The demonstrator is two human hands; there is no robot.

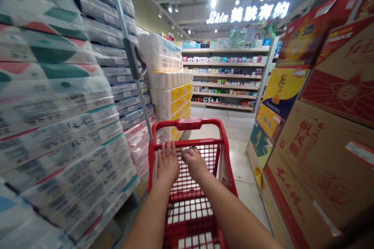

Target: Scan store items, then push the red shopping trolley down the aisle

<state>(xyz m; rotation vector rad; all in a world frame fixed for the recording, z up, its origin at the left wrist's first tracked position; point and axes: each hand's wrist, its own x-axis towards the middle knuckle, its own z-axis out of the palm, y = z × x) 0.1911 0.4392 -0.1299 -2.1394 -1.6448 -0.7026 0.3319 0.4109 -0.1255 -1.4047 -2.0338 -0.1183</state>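
A red plastic shopping basket (226, 151) with grid walls is below me, with its floor visible through the mesh. My left hand (168, 163) is over the basket's left side, fingers stretched forward, their tips by the crossbar under the red handle (189, 123). To its right, my right hand (195, 163) is closed, knuckles up, above the grid. Something small and greyish shows at its fingers, too small to name. A metal pole (145, 113) with a grey loop grip (134, 60) rises beside the basket's left corner.
Stacked tissue packs (73, 124) line the left, with toilet-roll packs (169, 85) farther ahead. Liquor cartons (324, 155) are piled along the right. Shelves of small boxes and bottles (224, 74) stand at the aisle's end, under a lit sign (248, 12). Pale tiled floor (245, 159) runs between.
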